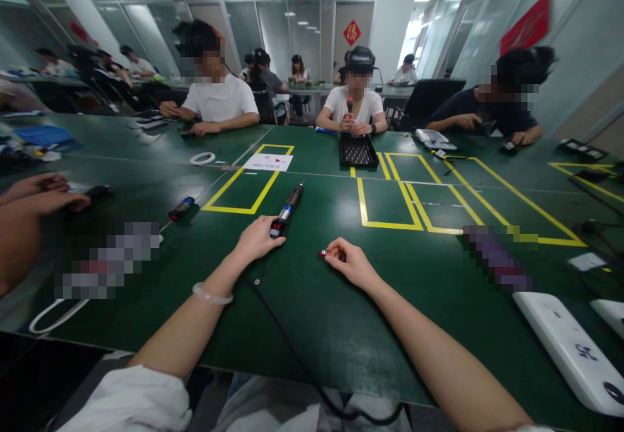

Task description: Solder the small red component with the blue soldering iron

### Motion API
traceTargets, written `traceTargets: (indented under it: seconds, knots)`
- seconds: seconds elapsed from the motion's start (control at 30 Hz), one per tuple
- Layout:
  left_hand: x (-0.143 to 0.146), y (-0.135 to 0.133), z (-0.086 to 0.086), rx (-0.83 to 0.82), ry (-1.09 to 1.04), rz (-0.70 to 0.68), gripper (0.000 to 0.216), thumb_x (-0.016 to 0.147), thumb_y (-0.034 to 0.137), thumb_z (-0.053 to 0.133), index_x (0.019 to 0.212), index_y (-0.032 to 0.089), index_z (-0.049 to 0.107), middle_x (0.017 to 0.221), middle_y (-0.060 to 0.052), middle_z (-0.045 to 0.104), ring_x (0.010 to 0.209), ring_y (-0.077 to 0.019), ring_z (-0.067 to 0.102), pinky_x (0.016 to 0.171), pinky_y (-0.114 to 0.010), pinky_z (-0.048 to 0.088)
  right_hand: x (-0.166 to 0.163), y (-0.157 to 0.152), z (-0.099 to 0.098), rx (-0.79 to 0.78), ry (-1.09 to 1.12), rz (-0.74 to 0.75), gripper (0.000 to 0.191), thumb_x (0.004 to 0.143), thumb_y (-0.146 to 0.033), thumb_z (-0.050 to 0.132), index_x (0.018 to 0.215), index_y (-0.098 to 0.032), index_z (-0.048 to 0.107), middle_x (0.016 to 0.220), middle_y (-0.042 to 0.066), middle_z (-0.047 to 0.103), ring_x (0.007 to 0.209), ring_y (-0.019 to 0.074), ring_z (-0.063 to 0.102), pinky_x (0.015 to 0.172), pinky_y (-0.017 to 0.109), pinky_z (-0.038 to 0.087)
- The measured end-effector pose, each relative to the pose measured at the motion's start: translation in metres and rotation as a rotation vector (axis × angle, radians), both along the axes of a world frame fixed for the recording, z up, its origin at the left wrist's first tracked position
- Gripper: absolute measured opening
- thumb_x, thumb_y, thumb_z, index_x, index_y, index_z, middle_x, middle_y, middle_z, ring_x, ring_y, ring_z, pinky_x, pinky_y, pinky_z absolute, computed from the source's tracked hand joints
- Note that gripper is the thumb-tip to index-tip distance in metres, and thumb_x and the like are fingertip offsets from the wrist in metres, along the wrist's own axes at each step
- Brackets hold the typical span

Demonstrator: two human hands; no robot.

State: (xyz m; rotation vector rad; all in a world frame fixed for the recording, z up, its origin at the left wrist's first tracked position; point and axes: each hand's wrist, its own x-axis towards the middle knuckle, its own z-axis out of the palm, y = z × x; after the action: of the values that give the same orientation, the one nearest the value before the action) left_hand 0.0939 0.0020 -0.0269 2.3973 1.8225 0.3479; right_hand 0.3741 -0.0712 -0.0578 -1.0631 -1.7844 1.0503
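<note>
My left hand (259,236) is closed at the rear end of a black electric screwdriver (288,210) with a blue band. Its thin metal tip points away from me, towards the far side of the table. My right hand (350,262) is held to the right of it, just over the table. Thumb and fingertips pinch a small red and silver piece (322,254), too small to make out further. A black cable (277,318) runs below my left hand towards the table's front edge.
Yellow tape outlines (392,225) mark the green table. Another screwdriver (182,208) lies to the left, near a neighbour's hands (41,195). A paper sheet (269,162) and black tray (358,151) are farther off. At right lies a white power bank (568,347). People sit opposite.
</note>
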Motion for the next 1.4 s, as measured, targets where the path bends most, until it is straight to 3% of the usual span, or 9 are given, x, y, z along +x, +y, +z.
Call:
traceTargets:
  seconds: [0.2, 0.37, 0.9, 1.1, 1.2, 1.4]
  knots:
    - [0.057, -0.033, 0.007, 0.022, -0.045, -0.164, 0.057, 0.074, 0.045, 0.063, 0.124, 0.019, 0.051, 0.121, -0.012, 0.057, 0.107, -0.0287, 0.057, 0.089, -0.038, 0.046, 0.0, -0.001, 0.003, 0.053, -0.054, -0.036, 0.012, 0.084, -0.028, 0.059, 0.09, -0.018, 0.055, 0.07, -0.003, 0.055, 0.06, 0.0106, 0.05, 0.058, 0.021, 0.039]
    - [0.082, -0.052, 0.008, 0.022, -0.046, -0.228, 0.058, 0.075, 0.038, 0.063, 0.127, 0.019, 0.048, 0.123, -0.011, 0.055, 0.109, -0.0273, 0.055, 0.09, -0.038, 0.046, 0.0, 0.0, 0.0, 0.096, -0.133, -0.076, 0.009, 0.083, -0.025, 0.058, 0.087, -0.019, 0.052, 0.068, -0.003, 0.056, 0.059, 0.011, 0.052, 0.058, 0.021, 0.039]
    - [0.089, -0.06, 0.004, 0.063, -0.028, -0.299, 0.059, 0.076, 0.036, 0.062, 0.13, 0.019, 0.045, 0.126, -0.011, 0.054, 0.108, -0.027, 0.054, 0.09, -0.038, 0.043, 0.0, 0.007, -0.007, 0.135, -0.248, -0.131, 0.008, 0.08, -0.021, 0.062, 0.082, -0.019, 0.055, 0.066, -0.003, 0.058, 0.06, 0.012, 0.053, 0.059, 0.022, 0.04]
    - [0.094, -0.066, 0.007, 0.093, 0.016, -0.306, 0.057, 0.079, 0.035, 0.058, 0.131, 0.018, 0.043, 0.126, -0.012, 0.052, 0.11, -0.0271, 0.052, 0.088, -0.038, 0.042, -0.001, 0.008, -0.008, 0.104, -0.129, -0.085, 0.015, 0.079, -0.023, 0.064, 0.089, -0.019, 0.054, 0.068, -0.004, 0.058, 0.06, 0.0117, 0.055, 0.059, 0.022, 0.042]
    - [0.095, -0.068, 0.006, 0.117, 0.029, -0.303, 0.057, 0.081, 0.039, 0.058, 0.132, 0.018, 0.042, 0.126, -0.012, 0.051, 0.11, -0.0271, 0.052, 0.088, -0.038, 0.042, -0.001, 0.005, -0.003, 0.111, -0.125, -0.092, 0.005, 0.083, -0.023, 0.058, 0.084, -0.018, 0.057, 0.071, -0.001, 0.062, 0.062, 0.0121, 0.057, 0.06, 0.022, 0.043]
    - [0.098, -0.065, 0.001, 0.154, 0.062, -0.26, 0.056, 0.085, 0.051, 0.052, 0.13, 0.019, 0.043, 0.122, -0.012, 0.052, 0.107, -0.0265, 0.053, 0.087, -0.037, 0.042, 0.002, 0.003, 0.0, 0.146, -0.182, -0.124, 0.012, 0.085, -0.019, 0.054, 0.086, -0.017, 0.066, 0.076, 0.001, 0.067, 0.067, 0.0141, 0.059, 0.064, 0.024, 0.043]
